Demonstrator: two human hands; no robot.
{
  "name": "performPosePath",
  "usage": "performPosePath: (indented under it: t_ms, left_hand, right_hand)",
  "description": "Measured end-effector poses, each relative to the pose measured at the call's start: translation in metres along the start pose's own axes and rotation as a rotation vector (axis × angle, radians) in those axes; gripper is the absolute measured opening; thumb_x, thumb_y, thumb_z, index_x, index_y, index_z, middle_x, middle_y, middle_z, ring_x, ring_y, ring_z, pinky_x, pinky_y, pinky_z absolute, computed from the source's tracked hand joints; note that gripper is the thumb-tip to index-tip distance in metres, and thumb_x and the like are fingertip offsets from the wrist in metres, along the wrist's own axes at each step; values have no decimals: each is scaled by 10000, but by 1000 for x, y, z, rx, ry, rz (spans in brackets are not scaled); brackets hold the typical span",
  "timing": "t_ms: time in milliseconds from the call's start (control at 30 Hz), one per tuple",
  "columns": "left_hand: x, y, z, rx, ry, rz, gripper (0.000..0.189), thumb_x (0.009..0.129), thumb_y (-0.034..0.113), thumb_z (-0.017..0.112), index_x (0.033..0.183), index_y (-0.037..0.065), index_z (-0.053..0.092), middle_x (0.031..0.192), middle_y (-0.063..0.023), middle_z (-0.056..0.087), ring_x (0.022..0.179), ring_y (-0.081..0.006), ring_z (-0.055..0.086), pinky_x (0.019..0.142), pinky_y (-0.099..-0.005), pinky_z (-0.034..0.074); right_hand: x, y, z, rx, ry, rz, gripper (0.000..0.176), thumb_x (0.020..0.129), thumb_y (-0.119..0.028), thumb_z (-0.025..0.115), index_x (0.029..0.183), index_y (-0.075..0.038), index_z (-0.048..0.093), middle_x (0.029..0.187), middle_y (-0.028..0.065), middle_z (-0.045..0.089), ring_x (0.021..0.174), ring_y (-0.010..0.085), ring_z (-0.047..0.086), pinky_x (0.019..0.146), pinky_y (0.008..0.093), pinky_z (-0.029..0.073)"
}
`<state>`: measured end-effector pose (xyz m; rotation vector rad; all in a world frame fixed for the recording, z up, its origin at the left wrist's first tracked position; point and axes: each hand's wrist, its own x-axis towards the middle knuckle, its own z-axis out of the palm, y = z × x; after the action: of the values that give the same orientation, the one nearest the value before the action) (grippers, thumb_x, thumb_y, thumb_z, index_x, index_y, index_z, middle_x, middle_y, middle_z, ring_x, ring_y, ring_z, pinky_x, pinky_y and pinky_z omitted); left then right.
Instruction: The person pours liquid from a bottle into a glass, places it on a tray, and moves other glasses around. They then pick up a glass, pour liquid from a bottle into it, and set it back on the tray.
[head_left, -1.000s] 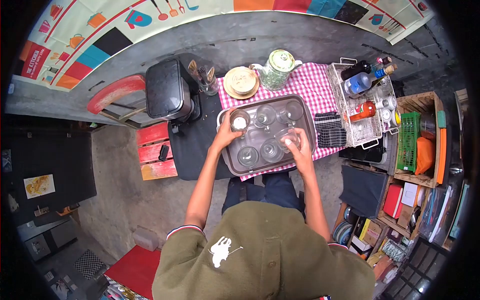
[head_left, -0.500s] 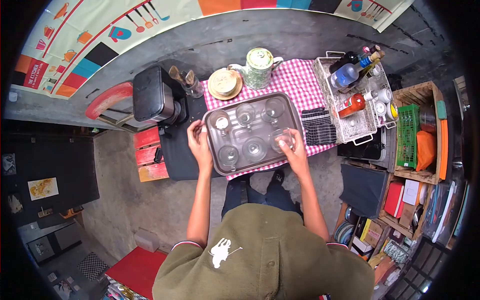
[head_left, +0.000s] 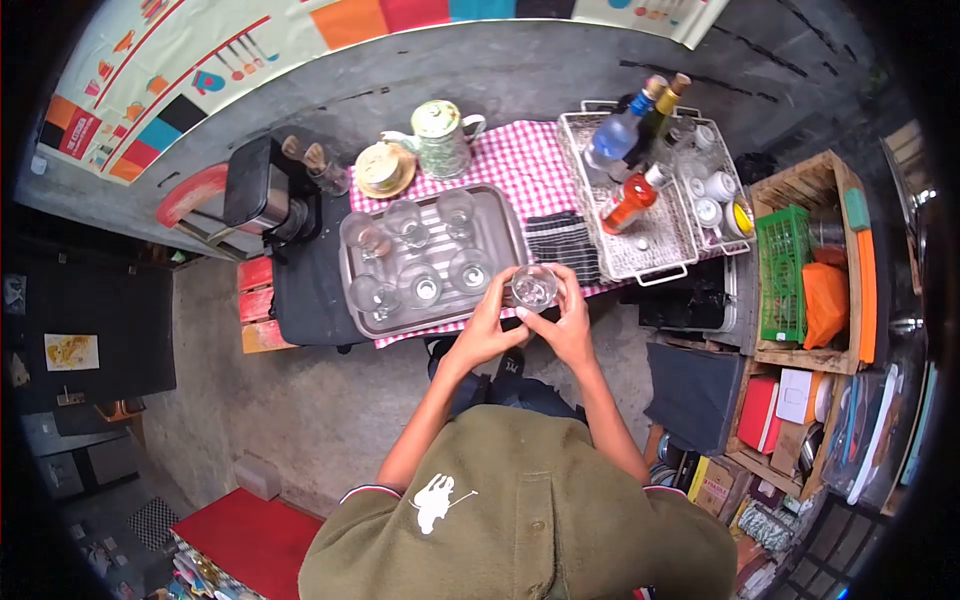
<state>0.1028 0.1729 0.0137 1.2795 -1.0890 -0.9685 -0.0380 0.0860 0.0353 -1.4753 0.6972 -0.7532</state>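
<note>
A clear glass cup [head_left: 534, 288] is held between my two hands, just off the tray's lower right corner. My left hand [head_left: 484, 328] closes on its left side, and my right hand [head_left: 570, 325] wraps its right side with the thumb at the near edge. Beside them lies a brown serving tray [head_left: 350, 262] bearing several clear glass cups in two rows. One glass cup [head_left: 468, 271] stands at the tray's near right, closest to my left hand. Another glass cup [head_left: 424, 286] is to its left.
Behind the tray are a patterned teapot [head_left: 440, 145] and a lidded cup on a saucer [head_left: 382, 170]. A dark striped cloth [head_left: 561, 247] lies right of the tray. A white wire basket [head_left: 650, 262] holds bottles and jars. A black coffee maker [head_left: 262, 188] stands left.
The view has swung right. My left hand has left the tray's left edge and joined my right hand around a glass cup. My right hand is now off the tray.
</note>
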Motion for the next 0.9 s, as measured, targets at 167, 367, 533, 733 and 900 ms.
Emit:
performPosePath:
  t_ms: [167,367,533,733,900]
  left_hand:
    - [21,6,41,189,42,123,833,742,172,826,1431,5,390,1383,-175,515,1292,-280,531,1059,-394,438]
    - [41,2,69,159,108,116,764,742,163,859,1380,14,466,1309,-155,598,1203,-261,603,1014,-373,476]
    - [60,-9,62,46,114,27,731,758,67,818,1381,-1,442,1271,-112,588,1198,-181,567,1037,-326,452]
    - [94,-7,49,7,172,-53,677,767,24,809,1340,6,450,1195,-79,584,1126,-140,567,966,-295,473]
    - [119,-18,45,-98,165,-45,671,768,20,811,1334,13,451,1182,-71,574,1105,-132,567,963,-283,469]
  right_hand:
    - [-10,-3,-35,-61,18,-29,680,764,-99,815,1327,-22,442,1245,164,601,1204,225,586,1020,364,460]
    - [-4,-4,-62,-48,-2,-39,655,767,-54,779,1326,-27,436,1270,157,590,1203,212,582,1002,356,473]
    - [14,1,-81,55,-27,10,601,832,-60,699,1392,-58,478,1364,110,569,1266,238,548,1002,384,470]
    - [39,21,-109,192,208,53,149,933,23,535,1066,2,599,1021,68,655,964,125,632,867,270,499]
    - [67,30,-138,59,318,45,90,984,-26,479,960,-19,566,777,18,595,721,81,572,697,241,481]
